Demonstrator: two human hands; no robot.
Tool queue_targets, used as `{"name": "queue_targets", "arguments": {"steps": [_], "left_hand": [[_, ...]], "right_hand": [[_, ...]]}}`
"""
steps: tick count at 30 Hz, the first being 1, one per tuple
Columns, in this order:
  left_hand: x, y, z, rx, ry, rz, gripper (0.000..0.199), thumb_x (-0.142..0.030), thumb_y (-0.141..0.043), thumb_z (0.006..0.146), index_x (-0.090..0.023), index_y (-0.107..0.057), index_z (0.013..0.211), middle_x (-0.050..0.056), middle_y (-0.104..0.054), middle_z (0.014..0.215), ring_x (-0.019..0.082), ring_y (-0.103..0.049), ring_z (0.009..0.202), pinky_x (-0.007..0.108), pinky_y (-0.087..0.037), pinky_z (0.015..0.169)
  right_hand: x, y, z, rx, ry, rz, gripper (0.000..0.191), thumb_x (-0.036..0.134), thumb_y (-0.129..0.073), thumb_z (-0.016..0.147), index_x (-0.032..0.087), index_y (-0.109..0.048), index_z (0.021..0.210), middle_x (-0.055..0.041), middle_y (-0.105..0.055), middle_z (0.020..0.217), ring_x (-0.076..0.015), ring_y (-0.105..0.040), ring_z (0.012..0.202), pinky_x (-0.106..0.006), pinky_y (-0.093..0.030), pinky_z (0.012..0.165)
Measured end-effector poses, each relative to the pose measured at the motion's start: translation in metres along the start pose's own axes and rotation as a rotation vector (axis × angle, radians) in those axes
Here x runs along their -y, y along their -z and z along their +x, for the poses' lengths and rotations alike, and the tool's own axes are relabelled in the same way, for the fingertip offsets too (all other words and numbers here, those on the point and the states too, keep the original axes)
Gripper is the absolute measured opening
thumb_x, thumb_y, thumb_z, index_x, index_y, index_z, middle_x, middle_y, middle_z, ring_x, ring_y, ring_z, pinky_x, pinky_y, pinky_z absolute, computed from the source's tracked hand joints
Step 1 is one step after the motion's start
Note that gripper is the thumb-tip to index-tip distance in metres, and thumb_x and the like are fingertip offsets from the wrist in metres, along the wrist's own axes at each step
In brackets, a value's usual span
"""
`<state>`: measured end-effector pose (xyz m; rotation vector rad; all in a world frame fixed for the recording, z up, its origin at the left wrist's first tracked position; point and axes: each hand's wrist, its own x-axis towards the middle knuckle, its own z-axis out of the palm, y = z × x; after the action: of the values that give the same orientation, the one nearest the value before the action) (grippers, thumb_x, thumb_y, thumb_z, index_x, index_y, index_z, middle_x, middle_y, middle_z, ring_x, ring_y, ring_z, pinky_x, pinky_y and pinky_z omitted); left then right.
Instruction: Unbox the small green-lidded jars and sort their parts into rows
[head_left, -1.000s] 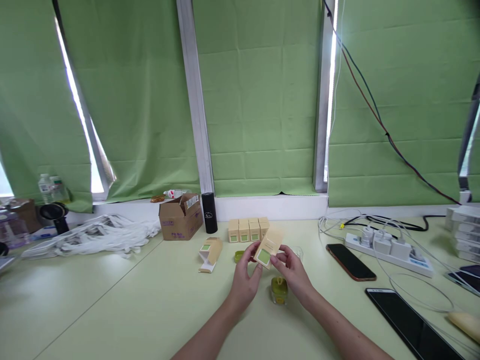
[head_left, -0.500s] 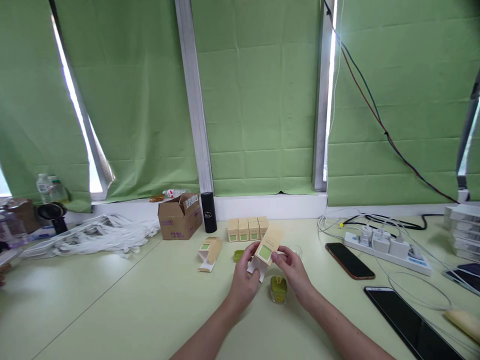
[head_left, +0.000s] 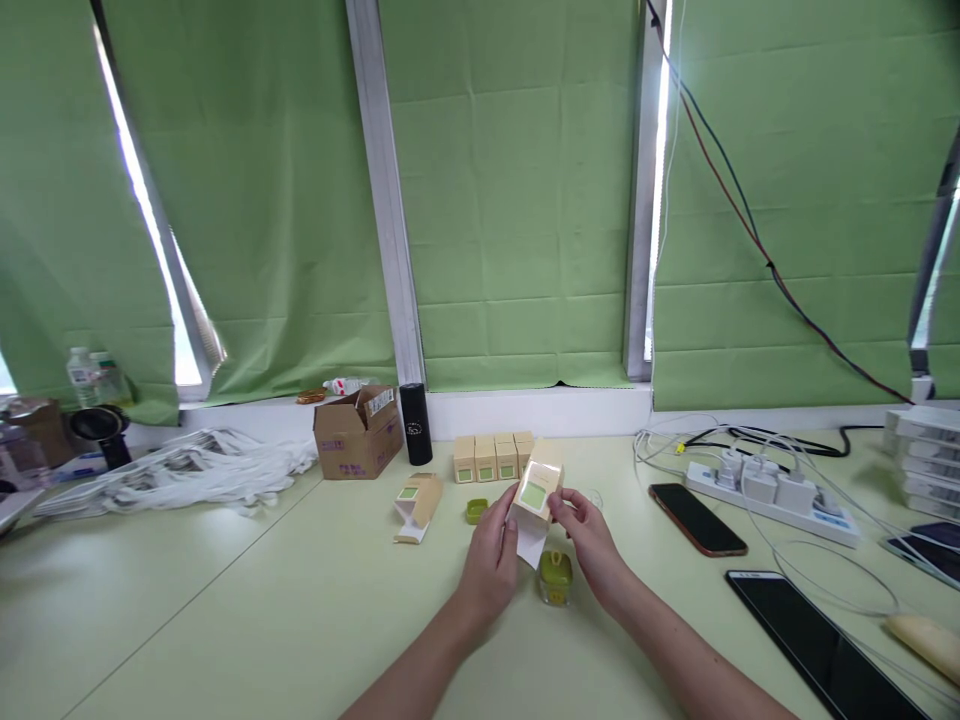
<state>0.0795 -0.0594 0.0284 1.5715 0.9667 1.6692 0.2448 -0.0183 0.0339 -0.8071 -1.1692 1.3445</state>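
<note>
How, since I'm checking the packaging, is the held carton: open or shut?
Open: the carton has a white flap sticking out at its near end.

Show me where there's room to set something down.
The widest bare patch of table lies between the white bundle and the left forearm; a narrower one separates the right forearm from the large black phone. It's crowded around the held carton and the power strip.

Both hands, left hand (head_left: pixel 491 565) and right hand (head_left: pixel 589 535), hold a small beige box (head_left: pixel 537 490) above the pale green table (head_left: pixel 300 620)
</note>
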Motion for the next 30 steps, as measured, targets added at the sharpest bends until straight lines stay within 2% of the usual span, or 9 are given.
{"name": "queue_targets", "arguments": {"steps": [2, 6, 10, 15, 20, 25, 30], "left_hand": [[0.000, 0.001, 0.000, -0.016, 0.014, -0.021, 0.050, -0.048, -0.069, 0.090, -0.023, -0.066, 0.134, 0.013, -0.066, 0.137, 0.038, -0.052, 0.134, 0.045, -0.043, 0.110], [-0.005, -0.002, 0.002, -0.013, 0.038, 0.126, 0.045, -0.050, -0.061, 0.096, -0.023, -0.065, 0.132, 0.014, -0.069, 0.131, 0.034, -0.062, 0.121, 0.042, -0.047, 0.103], [-0.005, -0.005, 0.002, 0.006, 0.047, 0.142, 0.046, -0.048, -0.062, 0.096, -0.024, -0.058, 0.135, 0.013, -0.065, 0.137, 0.030, -0.061, 0.124, 0.040, -0.051, 0.099], [0.001, -0.005, 0.000, 0.040, 0.074, 0.073, 0.060, -0.041, -0.072, 0.090, -0.027, -0.048, 0.143, 0.012, -0.062, 0.140, 0.029, -0.059, 0.127, 0.039, -0.054, 0.098], [-0.006, -0.005, 0.000, 0.035, 0.073, -0.027, 0.058, -0.051, -0.068, 0.091, -0.023, -0.053, 0.139, 0.013, -0.063, 0.140, 0.031, -0.059, 0.126, 0.041, -0.050, 0.102], [-0.015, -0.004, 0.005, 0.017, 0.097, -0.169, 0.055, -0.056, -0.068, 0.089, -0.020, -0.060, 0.130, 0.013, -0.068, 0.132, 0.030, -0.063, 0.121, 0.037, -0.050, 0.099], [-0.010, 0.000, 0.009, -0.036, 0.119, -0.115, 0.056, -0.063, -0.067, 0.087, -0.018, -0.063, 0.120, 0.011, -0.077, 0.108, 0.026, -0.069, 0.097, 0.036, -0.052, 0.088]], "right_hand": [[0.000, -0.001, 0.001, 0.014, -0.005, -0.003, 0.062, 0.075, -0.080, 0.067, 0.022, -0.071, 0.097, -0.0109, -0.080, 0.094, -0.0312, -0.073, 0.089, -0.039, -0.057, 0.079], [0.000, -0.004, 0.001, 0.101, 0.040, 0.021, 0.061, 0.076, -0.080, 0.065, 0.021, -0.075, 0.092, -0.0127, -0.080, 0.102, -0.0325, -0.073, 0.097, -0.041, -0.056, 0.088], [0.001, -0.006, 0.000, 0.106, 0.014, -0.013, 0.068, 0.080, -0.079, 0.061, 0.018, -0.078, 0.086, -0.0137, -0.080, 0.091, -0.0314, -0.072, 0.085, -0.040, -0.055, 0.080], [0.004, -0.005, -0.001, 0.097, -0.020, -0.027, 0.069, 0.081, -0.079, 0.060, 0.016, -0.080, 0.085, -0.0120, -0.079, 0.086, -0.0275, -0.068, 0.079, -0.034, -0.052, 0.071], [0.003, -0.003, 0.001, 0.059, -0.006, 0.006, 0.062, 0.075, -0.081, 0.062, 0.016, -0.079, 0.080, -0.0095, -0.076, 0.077, -0.0244, -0.065, 0.074, -0.032, -0.051, 0.068], [0.004, -0.002, -0.001, 0.020, 0.027, 0.028, 0.058, 0.070, -0.084, 0.063, 0.015, -0.080, 0.081, -0.0107, -0.078, 0.080, -0.0262, -0.068, 0.077, -0.033, -0.053, 0.070], [0.004, 0.000, -0.001, -0.031, 0.033, 0.037, 0.059, 0.069, -0.086, 0.062, 0.015, -0.081, 0.085, -0.0130, -0.080, 0.083, -0.0301, -0.072, 0.079, -0.037, -0.056, 0.069]]}}
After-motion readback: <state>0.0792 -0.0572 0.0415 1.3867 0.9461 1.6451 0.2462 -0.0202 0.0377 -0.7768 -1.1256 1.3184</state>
